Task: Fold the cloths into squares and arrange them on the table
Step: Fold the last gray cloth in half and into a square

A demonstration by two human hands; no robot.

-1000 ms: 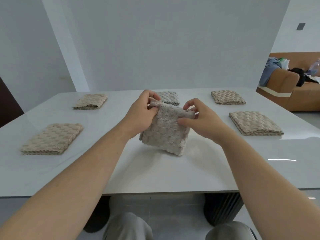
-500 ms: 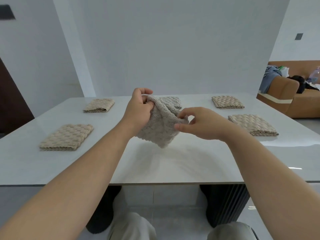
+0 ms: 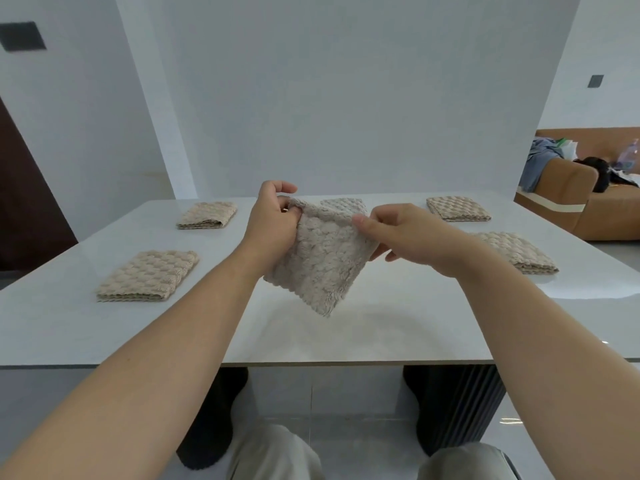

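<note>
Up above the desk [image 3: 398, 327] at centre frame: cloth [image 3: 320, 261], top edge running left to right, one corner pointing down. Left hand [image 3: 273, 223] grip pinching the upper left corner, right hand [image 3: 412, 233] grip pinching the right. Bare surface beneath to the near edge; folded cloths [image 3: 147, 276] flanking left, right, behind.

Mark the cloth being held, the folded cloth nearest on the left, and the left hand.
held cloth [image 3: 320, 258]: head view, middle of its hanging face.
near-left folded cloth [image 3: 147, 276]: head view, centre of its top.
left hand [image 3: 273, 220]: head view, back of the hand.
</note>
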